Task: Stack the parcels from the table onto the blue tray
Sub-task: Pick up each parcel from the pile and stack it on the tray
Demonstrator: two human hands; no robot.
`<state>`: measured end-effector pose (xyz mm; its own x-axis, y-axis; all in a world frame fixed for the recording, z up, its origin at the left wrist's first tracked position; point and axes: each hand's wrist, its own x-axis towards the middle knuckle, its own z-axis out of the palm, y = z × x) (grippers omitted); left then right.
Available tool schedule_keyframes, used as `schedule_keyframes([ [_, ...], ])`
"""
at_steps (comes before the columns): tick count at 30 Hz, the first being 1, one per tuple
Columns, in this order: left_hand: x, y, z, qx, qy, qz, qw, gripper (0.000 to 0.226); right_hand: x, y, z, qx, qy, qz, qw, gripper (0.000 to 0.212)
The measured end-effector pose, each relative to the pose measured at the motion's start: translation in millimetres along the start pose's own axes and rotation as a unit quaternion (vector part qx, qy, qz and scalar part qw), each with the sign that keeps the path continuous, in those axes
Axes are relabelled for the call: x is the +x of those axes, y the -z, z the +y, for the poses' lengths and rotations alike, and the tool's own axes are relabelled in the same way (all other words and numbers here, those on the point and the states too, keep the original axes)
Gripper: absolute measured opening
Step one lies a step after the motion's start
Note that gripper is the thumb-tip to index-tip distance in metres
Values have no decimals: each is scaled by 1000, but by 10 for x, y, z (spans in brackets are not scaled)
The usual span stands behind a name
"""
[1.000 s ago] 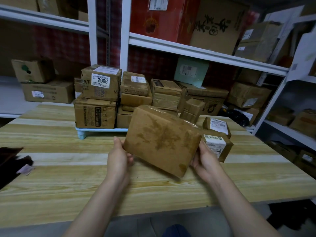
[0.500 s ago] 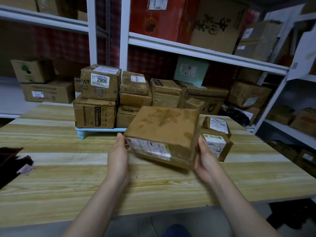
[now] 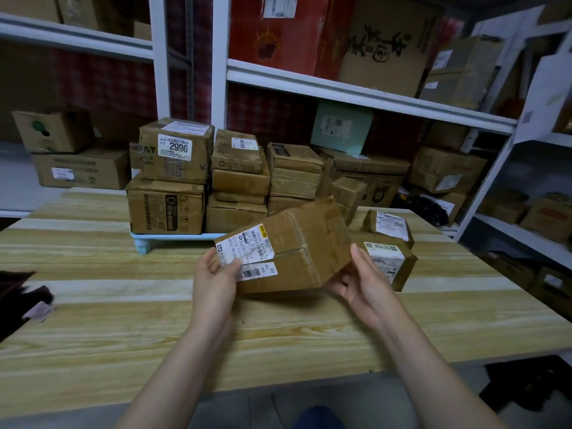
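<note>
Holding parcel (image 3: 305,243) above table (image 3: 123,320), left hand (image 3: 213,284) gripping labelled end, right hand (image 3: 366,289) cupping opposite side

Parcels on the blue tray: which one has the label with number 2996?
The upper-left parcel, sitting on the big box; no other label shows large digits.

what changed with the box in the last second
The held parcel was rotated between the left hand and right hand: its plain stained face showed first, now its white labels face up. Both hands still grip it above the table. The blue tray stack and two small parcels stayed put.
</note>
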<state>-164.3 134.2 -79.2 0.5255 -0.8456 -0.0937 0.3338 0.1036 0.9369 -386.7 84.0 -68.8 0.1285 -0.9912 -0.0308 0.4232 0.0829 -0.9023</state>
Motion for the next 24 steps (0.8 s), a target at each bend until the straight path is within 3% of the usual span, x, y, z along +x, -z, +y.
schedule_keyframes([
  [4, -1, 22, 20, 5, -44, 10, 999, 63, 39, 42, 20, -1, 15, 42, 999, 28],
  [9, -24, 8, 102, 10, -88, 9, 996, 58, 54, 53, 7, -38, 6, 45, 998, 36],
  [14, 10, 9, 137, 5, -106, 0, 994, 47, -17, 4, -40, -94, -20, -16, 995, 61],
  [22, 12, -20, 247, -11, -119, -7, 993, 43, -52, 125, -104, -145, -71, -100, 982, 138],
  [24, -9, -56, 300, -2, -129, -9, 992, 40, -85, 116, -141, -168, -81, -127, 974, 145],
])
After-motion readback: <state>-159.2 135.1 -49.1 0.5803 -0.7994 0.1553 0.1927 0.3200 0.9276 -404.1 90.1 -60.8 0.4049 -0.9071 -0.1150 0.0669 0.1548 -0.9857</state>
